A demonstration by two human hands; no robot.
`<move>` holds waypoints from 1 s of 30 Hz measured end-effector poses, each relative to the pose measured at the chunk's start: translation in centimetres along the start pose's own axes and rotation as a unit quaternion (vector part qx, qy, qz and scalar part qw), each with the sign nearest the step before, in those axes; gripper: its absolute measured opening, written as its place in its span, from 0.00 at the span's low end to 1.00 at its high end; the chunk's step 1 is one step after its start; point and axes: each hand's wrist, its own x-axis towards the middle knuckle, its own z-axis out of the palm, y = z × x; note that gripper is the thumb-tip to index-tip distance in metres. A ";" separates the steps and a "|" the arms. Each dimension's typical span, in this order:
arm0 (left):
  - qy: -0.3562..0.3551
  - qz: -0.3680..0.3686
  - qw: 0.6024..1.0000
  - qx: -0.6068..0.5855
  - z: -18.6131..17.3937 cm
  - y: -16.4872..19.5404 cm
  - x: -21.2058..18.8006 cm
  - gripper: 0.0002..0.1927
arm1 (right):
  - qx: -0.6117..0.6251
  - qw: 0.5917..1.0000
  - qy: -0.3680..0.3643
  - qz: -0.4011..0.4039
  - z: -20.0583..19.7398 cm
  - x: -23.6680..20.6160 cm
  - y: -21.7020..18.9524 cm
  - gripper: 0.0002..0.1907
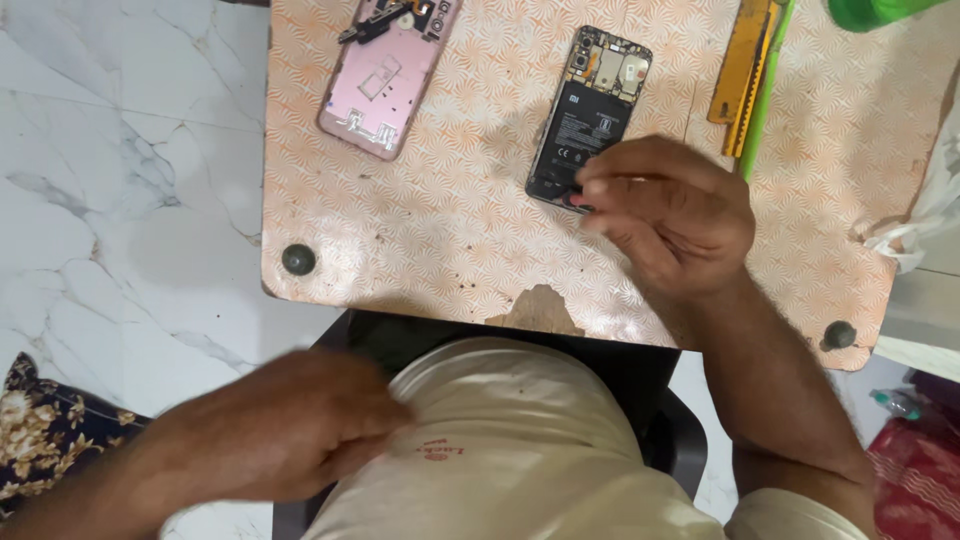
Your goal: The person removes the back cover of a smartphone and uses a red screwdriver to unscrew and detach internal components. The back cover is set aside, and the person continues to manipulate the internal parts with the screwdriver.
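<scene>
1 opened phone (pixel 590 115) under right hand (pixel 665 215), grip pinched at its lower edge.

My left hand (pixel 290 430) and right hand (pixel 665 210) are bare, with no rings, watch or gloves. Both forearms are uncovered. Between them I wear a cream shirt (pixel 520 440) with a small red printed mark just right of my left hand, and a short cream sleeve (pixel 790 515) ends below my right forearm.

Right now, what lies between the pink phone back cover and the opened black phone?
Head view: only bare patterned tabletop between pink cover and opened phone.
</scene>
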 end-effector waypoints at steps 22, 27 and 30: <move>0.219 0.124 0.944 0.214 -4.1 -5.2 18.2 0.17 | 0.031 0.999 -0.022 0.001 -0.6 -1.7 1.4 0.11; 0.237 0.152 0.933 0.224 -4.3 -5.3 18.0 0.18 | -0.019 1.000 -0.017 0.000 -0.6 -1.4 0.5 0.11; 0.244 0.141 0.935 0.217 -4.3 -5.3 17.9 0.17 | -0.019 0.999 -0.021 0.015 -0.6 -1.1 0.5 0.11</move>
